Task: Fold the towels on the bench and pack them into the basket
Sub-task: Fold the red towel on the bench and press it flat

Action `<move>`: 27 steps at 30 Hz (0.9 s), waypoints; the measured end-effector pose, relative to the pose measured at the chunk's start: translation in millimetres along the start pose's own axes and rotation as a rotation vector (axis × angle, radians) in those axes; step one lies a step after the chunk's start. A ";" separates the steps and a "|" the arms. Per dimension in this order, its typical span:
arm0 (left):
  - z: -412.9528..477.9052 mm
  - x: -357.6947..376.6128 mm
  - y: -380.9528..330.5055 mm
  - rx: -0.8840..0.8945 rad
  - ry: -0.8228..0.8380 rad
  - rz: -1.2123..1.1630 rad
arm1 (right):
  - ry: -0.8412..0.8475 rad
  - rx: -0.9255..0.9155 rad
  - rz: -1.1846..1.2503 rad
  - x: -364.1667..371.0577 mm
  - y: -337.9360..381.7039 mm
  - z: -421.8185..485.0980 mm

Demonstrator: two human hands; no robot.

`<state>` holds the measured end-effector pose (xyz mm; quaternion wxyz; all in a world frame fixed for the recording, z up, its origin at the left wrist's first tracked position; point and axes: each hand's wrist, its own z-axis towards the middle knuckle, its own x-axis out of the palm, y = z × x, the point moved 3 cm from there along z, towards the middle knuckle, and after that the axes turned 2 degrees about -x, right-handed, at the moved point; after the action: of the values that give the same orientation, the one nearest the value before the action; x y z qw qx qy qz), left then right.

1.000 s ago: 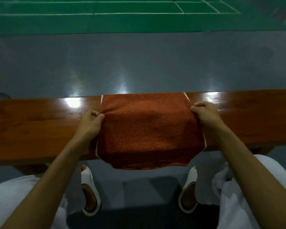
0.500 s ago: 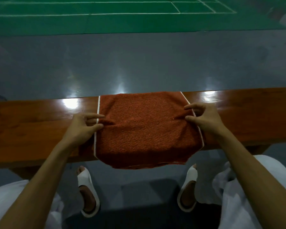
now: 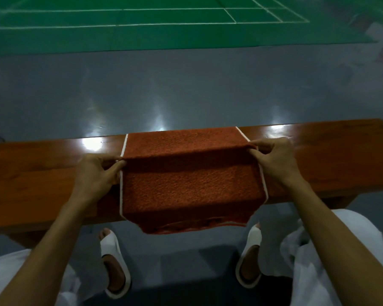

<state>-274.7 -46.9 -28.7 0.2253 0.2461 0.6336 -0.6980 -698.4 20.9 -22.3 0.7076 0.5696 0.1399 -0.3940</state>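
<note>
A rust-orange towel with white edging lies across the wooden bench, its near end hanging over the front edge. My left hand pinches the towel's left edge and my right hand pinches the right edge. Between them a raised fold runs across the cloth, lifted a little off the bench. No basket is in view.
Grey glossy floor lies beyond the bench, then a green court with white lines. Below the bench are my feet in white sandals and my white-clad knees.
Both hands have gone from resting at the towel's sides to pinching its edges and lifting a ridge of cloth across the middle.
</note>
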 end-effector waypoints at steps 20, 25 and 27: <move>36.4 5.8 -30.1 -0.359 0.132 -0.800 | 0.062 0.467 0.859 23.2 53.0 42.0; 72.3 -25.5 -75.2 -0.158 0.041 -0.955 | -0.010 0.260 1.053 0.1 93.3 90.2; 79.7 -42.0 -95.4 -0.036 0.023 -1.014 | -0.042 0.135 1.094 -17.5 110.9 102.3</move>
<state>-306.4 -117.0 77.6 -0.1446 -0.0885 0.6880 -0.7056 -655.8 -61.3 98.2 0.7738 0.5952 -0.2162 0.0120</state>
